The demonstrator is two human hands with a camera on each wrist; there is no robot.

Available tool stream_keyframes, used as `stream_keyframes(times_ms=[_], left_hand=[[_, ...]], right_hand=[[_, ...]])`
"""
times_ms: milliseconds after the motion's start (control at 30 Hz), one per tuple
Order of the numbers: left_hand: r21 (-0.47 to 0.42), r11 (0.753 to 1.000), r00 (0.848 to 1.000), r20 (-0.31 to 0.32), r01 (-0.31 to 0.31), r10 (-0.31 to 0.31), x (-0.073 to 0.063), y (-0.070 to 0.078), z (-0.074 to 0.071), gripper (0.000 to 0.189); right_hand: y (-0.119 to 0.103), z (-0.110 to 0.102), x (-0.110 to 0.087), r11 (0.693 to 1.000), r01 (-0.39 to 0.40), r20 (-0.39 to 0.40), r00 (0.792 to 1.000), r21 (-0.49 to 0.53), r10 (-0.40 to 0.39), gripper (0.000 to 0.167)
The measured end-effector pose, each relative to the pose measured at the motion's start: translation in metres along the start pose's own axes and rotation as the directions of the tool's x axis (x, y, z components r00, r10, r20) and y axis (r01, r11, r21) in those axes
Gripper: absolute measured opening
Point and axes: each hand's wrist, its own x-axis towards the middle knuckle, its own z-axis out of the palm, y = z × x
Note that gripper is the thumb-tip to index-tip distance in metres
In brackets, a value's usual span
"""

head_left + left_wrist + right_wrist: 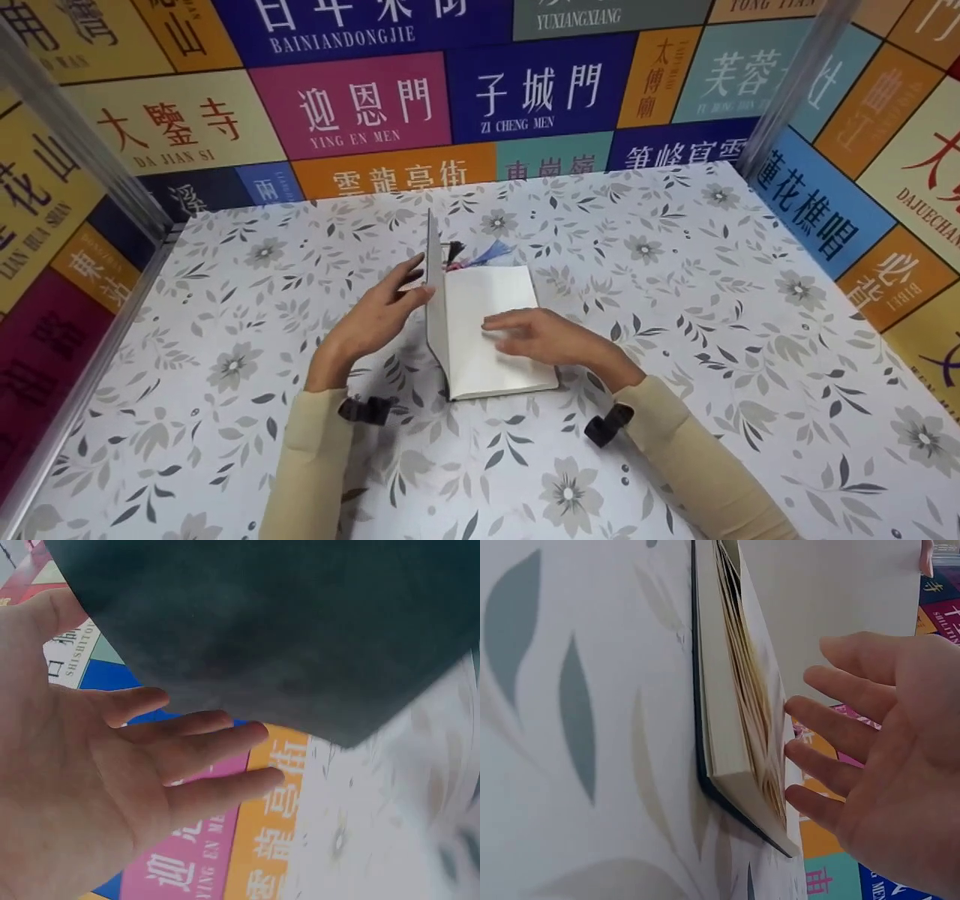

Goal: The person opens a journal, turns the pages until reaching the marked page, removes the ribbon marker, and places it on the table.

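The bench [495, 465] has a white surface printed with grey flowers and leafy sprigs, evenly lit. Behind the bench rises a back wall [375, 139] of coloured rectangles in navy, pink, orange, teal and cream, lettered in Chinese characters and Latin capitals such as "YING EN MEN" and "ZI CHENG MEN". A left wall [37, 247] and a right wall [877, 202] flank the bench in similar patchwork, with shiny, clear strips [795, 82] at its far corners.

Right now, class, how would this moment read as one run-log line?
book: open; cover: raised; left hand: at cover; right hand: over page; tassels: beyond page
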Motion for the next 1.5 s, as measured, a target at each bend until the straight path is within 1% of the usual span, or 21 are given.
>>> stream_keyframes(times_ms=[100, 133, 200, 300, 400, 467, 567, 633, 767, 800, 867, 933, 1067, 1133, 1200, 1267, 1300, 1333, 1367, 1433, 1500], left_hand=[[0.034, 0.999, 1.000, -0.007, -0.012, 0.013, -0.004, 0.001, -0.005, 0.070], [0.047, 0.999, 1.000, -0.006, -0.023, 0.023, -0.006, 0.002, -0.007, 0.069], [0.088, 0.995, 0.998, -0.007, -0.055, 0.056, -0.007, 0.003, -0.010, 0.068], [0.179, 0.979, 0.994, -0.008, -0.102, 0.105, -0.009, 0.005, -0.016, 0.063], [0.261, 0.955, 0.990, 0.021, -0.137, 0.136, -0.011, 0.007, -0.022, 0.055], [0.294, 0.944, 0.989, 0.047, -0.150, 0.143, -0.013, 0.007, -0.026, 0.049], [0.317, 0.934, 0.986, 0.080, -0.167, 0.149, -0.016, 0.006, -0.032, 0.045], [0.333, 0.927, 0.985, 0.086, -0.171, 0.151, -0.018, 0.006, -0.035, 0.043], [0.385, 0.914, 0.992, 0.068, -0.126, 0.108, -0.023, 0.003, -0.041, 0.045], [0.404, 0.909, 0.994, 0.057, -0.104, 0.088, -0.025, 0.002, -0.042, 0.047], [0.458, 0.887, 0.998, 0.038, -0.061, 0.049, -0.028, 0.000, -0.043, 0.049], [0.510, 0.859, 0.999, 0.031, -0.029, 0.015, -0.031, -0.003, -0.041, 0.050], [0.599, 0.800, 0.999, 0.040, 0.005, -0.036, -0.034, -0.010, -0.030, 0.054], [0.650, 0.759, 0.997, 0.044, 0.026, -0.071, -0.033, -0.012, -0.023, 0.057], [0.694, 0.718, 0.992, 0.042, 0.056, -0.118, -0.032, -0.014, -0.016, 0.061], [0.723, 0.686, 0.984, 0.051, 0.080, -0.170, -0.030, -0.017, -0.010, 0.065], [0.733, 0.675, 0.980, 0.061, 0.084, -0.189, -0.029, -0.018, -0.007, 0.066], [0.734, 0.673, 0.976, 0.073, 0.088, -0.207, -0.027, -0.019, -0.005, 0.068], [0.730, 0.678, 0.971, 0.088, 0.090, -0.223, -0.025, -0.021, -0.002, 0.069], [0.711, 0.698, 0.961, 0.124, 0.089, -0.249, -0.020, -0.023, 0.004, 0.072], [0.681, 0.727, 0.954, 0.155, 0.086, -0.258, -0.015, -0.027, 0.011, 0.074]], right_hand=[[0.001, -0.001, -0.001, 0.994, 0.034, 0.085, 0.996, -0.100, -0.025, 0.042], [0.002, -0.002, -0.002, 0.990, 0.053, 0.113, 0.993, -0.130, -0.038, 0.044], [0.002, -0.003, -0.002, 0.985, 0.068, 0.159, 0.986, -0.156, -0.043, 0.046], [0.004, -0.005, -0.003, 0.982, 0.089, 0.209, 0.976, -0.167, -0.053, 0.050], [0.006, -0.008, -0.003, 0.983, 0.100, 0.238, 0.969, -0.155, -0.061, 0.053], [0.007, -0.010, -0.003, 0.985, 0.096, 0.249, 0.967, -0.146, -0.058, 0.054], [0.009, -0.013, -0.004, 0.988, 0.079, 0.263, 0.964, -0.130, -0.043, 0.055], [0.010, -0.014, -0.005, 0.990, 0.068, 0.269, 0.963, -0.127, -0.032, 0.056], [0.012, -0.015, -0.005, 0.989, 0.069, 0.281, 0.959, -0.131, -0.030, 0.056], [0.012, -0.015, -0.005, 0.988, 0.072, 0.283, 0.959, -0.133, -0.032, 0.057], [0.012, -0.015, -0.004, 0.988, 0.076, 0.287, 0.957, -0.135, -0.035, 0.057], [0.011, -0.015, -0.004, 0.988, 0.079, 0.291, 0.956, -0.136, -0.036, 0.057], [0.012, -0.015, -0.003, 0.989, 0.070, 0.290, 0.957, -0.131, -0.029, 0.057], [0.012, -0.015, -0.003, 0.989, 0.069, 0.288, 0.957, -0.129, -0.029, 0.058], [0.013, -0.015, -0.002, 0.989, 0.071, 0.287, 0.958, -0.129, -0.031, 0.058], [0.014, -0.014, -0.002, 0.989, 0.078, 0.287, 0.957, -0.127, -0.039, 0.058], [0.014, -0.014, -0.001, 0.989, 0.079, 0.288, 0.957, -0.124, -0.041, 0.058], [0.014, -0.014, -0.001, 0.989, 0.076, 0.289, 0.957, -0.124, -0.037, 0.058], [0.014, -0.013, -0.002, 0.990, 0.071, 0.289, 0.957, -0.121, -0.033, 0.058], [0.015, -0.013, -0.002, 0.991, 0.064, 0.287, 0.958, -0.115, -0.029, 0.058], [0.015, -0.013, -0.002, 0.992, 0.055, 0.284, 0.959, -0.113, -0.020, 0.058]])
